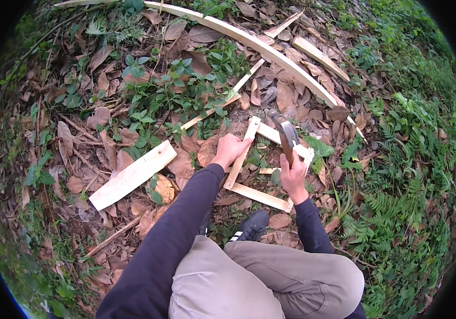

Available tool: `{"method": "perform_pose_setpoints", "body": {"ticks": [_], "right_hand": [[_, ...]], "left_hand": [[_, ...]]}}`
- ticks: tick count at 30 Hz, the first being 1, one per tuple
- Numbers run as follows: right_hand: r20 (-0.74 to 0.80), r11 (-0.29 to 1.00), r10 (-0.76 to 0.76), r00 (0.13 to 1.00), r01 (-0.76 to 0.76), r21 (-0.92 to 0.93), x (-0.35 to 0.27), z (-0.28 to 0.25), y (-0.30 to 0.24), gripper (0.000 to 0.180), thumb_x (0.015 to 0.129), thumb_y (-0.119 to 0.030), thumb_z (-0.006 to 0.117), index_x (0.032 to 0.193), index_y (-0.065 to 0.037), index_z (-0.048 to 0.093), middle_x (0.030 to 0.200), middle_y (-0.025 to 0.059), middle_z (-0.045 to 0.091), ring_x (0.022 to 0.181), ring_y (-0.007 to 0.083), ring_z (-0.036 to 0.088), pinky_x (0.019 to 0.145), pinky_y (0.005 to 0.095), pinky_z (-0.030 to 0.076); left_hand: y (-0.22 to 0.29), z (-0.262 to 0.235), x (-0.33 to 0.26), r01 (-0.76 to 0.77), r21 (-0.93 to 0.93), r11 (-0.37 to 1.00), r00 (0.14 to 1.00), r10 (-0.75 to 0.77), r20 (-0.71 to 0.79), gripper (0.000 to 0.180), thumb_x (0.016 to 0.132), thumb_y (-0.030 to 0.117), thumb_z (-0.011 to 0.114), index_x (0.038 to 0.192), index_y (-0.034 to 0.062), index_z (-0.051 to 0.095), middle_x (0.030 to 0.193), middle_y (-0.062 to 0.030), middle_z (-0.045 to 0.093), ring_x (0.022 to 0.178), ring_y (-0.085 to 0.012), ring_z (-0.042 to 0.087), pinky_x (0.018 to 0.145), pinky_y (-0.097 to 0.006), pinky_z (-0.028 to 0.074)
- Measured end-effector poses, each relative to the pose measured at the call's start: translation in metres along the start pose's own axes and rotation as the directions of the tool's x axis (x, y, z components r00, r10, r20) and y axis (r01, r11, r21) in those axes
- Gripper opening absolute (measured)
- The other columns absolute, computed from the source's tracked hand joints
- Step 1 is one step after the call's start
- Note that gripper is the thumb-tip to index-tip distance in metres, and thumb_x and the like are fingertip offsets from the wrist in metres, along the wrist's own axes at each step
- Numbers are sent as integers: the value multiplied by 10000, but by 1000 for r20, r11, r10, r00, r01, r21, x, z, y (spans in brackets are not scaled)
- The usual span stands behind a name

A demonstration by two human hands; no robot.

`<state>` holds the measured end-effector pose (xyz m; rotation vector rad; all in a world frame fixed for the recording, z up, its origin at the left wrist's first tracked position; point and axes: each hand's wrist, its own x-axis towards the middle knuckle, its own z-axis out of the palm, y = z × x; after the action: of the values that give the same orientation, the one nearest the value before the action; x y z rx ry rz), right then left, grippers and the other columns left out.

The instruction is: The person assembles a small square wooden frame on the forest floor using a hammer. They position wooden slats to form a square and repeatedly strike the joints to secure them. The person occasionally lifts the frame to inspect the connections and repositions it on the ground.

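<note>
A square frame of pale wooden strips (261, 196) lies on the leafy ground in front of my shoes. My left hand (230, 150) is closed on the frame's left strip, close to its far left corner. In my right hand (293, 179) is a hammer (287, 132), gripped by its brown wooden handle. The metal head of the hammer is raised over the frame's far side and points away from me. My right hand and the hammer hide part of the frame's right strip.
A wide pale board (133, 174) lies to the left. Beyond the frame are a thin wooden strip (212, 110), a long curved-looking plank (270, 53) and a shorter piece (321, 58). Dry leaves and green plants cover the ground. My shoe (251, 226) is close to the frame's near side.
</note>
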<state>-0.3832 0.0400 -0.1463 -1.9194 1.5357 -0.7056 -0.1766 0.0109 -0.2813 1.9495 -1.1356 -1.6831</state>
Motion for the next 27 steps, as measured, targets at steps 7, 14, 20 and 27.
{"method": "perform_pose_setpoints", "body": {"ticks": [7, 14, 20, 27], "right_hand": [[242, 936, 19, 970, 68, -344, 2, 4, 52, 244, 1003, -242, 650, 988, -12, 568, 678, 204, 629, 626, 398, 662, 547, 479, 484], [15, 904, -398, 917, 395, -163, -3, -17, 9, 213, 951, -188, 688, 976, -14, 568, 660, 174, 619, 572, 385, 646, 520, 446, 490], [162, 932, 153, 975, -88, -351, -6, 10, 62, 282, 1004, -263, 642, 1007, 11, 573, 691, 256, 649, 656, 446, 672, 559, 531, 493], [37, 986, 105, 994, -99, -137, -5, -13, 13, 276, 1037, -266, 612, 1000, 6, 601, 669, 182, 641, 621, 376, 679, 556, 428, 494]], "left_hand": [[6, 5, -2, -45, -10, 999, 999, 44, -17, 577, 901, 562, 717, 821, -5, 789, 680, -96, 747, 620, -186, 749, 608, -308, 590], [-5, 4, 2, -8, -23, 1000, 1000, 8, 2, 572, 913, 532, 719, 858, -34, 788, 716, -111, 757, 659, -200, 762, 635, -316, 595], [9, 3, -6, 5, 75, 997, 1000, -4, -19, 639, 846, 657, 718, 859, 25, 807, 672, -124, 730, 635, -220, 730, 695, -347, 582], [5, 1, -5, 20, 16, 1000, 999, -20, -32, 611, 842, 614, 735, 787, 8, 800, 683, -111, 735, 651, -215, 729, 680, -334, 573]]}}
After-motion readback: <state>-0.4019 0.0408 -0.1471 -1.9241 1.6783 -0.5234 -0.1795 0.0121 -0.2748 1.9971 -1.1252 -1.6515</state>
